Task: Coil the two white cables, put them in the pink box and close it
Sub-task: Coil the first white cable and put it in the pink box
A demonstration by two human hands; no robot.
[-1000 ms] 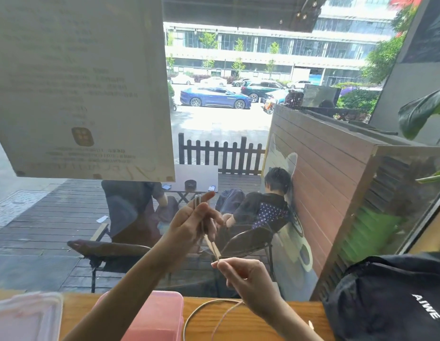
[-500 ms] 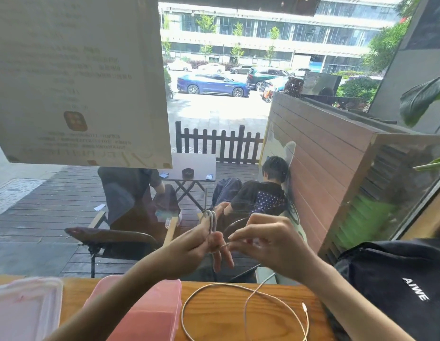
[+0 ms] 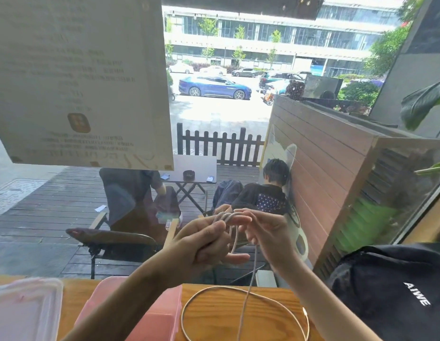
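We see both hands raised above the bench point(image 3: 275, 313), in front of a window. Left hand point(image 3: 201, 244) has white cable point(image 3: 235, 238) looped over its fingers, several turns lying across the fingertips near the top; grip curled round the loops, thumb pressing on top. Right hand point(image 3: 265, 232) just beside it, touching the coil, fingers bent and pinching the cable strand where it leaves the loops. From the right hand the free strand hangs straight down to the bench.

On the bench the rest of the white cable lies in one big loose loop point(image 3: 283, 303), running off the bottom edge of the view; a connector end shows on its right side. We cannot tell whether that loop is the same cable or the second one.

Pink box point(image 3: 162, 313) sits on the bench left of the loop, under the left forearm, partly hidden by it; open, nothing visible inside from this angle. Clear pinkish lid point(image 3: 24, 308) lies apart further left at the bench edge.

Black bag point(image 3: 396, 291) with white lettering on the right end of the bench, near the right forearm.

Paper notice point(image 3: 81, 77) stuck on the window glass, upper left, print too blurred to read. Outside: wooden deck, two seated people, folding table, fence, parked cars, building.
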